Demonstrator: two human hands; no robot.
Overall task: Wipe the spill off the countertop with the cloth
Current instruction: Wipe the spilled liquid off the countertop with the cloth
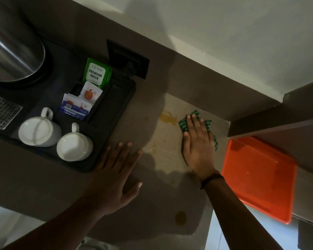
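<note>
A yellow spill (pixel 167 117) lies on the pale countertop (pixel 163 159), with smaller yellow spots nearer me, one (pixel 180 217) close to the front edge. My right hand (pixel 197 143) presses flat on a green and black checked cloth (pixel 183 124), just right of the spill. The cloth shows beyond my fingertips and beside my little finger; the rest is hidden under my palm. My left hand (pixel 114 175) rests flat on the counter with fingers spread, holding nothing, beside the black tray.
A black tray (pixel 116 105) on the left holds two white cups (pixel 40 129) (pixel 74 146), tea sachets (pixel 97 73) and a steel kettle (pixel 13 51). An orange tray (pixel 260 177) sits lower on the right. A wall and ledge bound the counter's far side.
</note>
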